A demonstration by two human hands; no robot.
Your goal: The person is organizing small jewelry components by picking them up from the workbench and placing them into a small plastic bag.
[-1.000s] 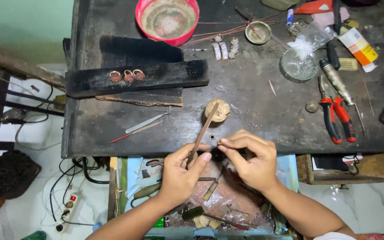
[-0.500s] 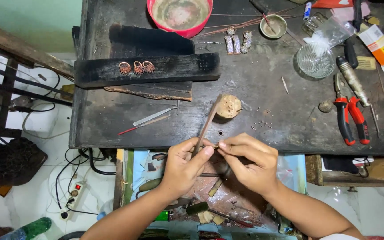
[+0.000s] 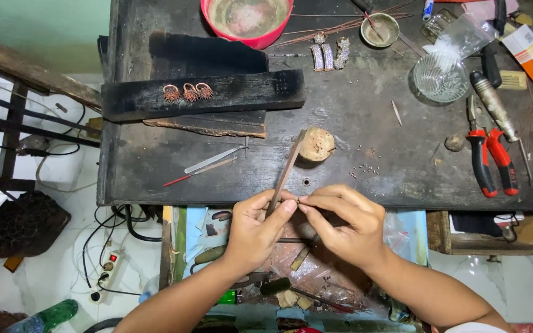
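My left hand (image 3: 254,231) is clenched on the lower end of a thin flat file (image 3: 286,171), which slants up to a round wooden peg (image 3: 316,144). My right hand (image 3: 343,225) pinches a tiny metal piece (image 3: 299,200) between thumb and forefinger, touching the file's edge just below the peg; the piece is too small to identify. Judgement: the piece is light, hard and slippery, easily dropped, best held at its sides by the fingertips; the file is stiff and takes a firm grip low down. Left of the peg lie tweezers (image 3: 214,159). Above and left of it, three copper rings (image 3: 187,92) sit on a black block (image 3: 260,91). Well right of the peg lie red-handled pliers (image 3: 491,160)
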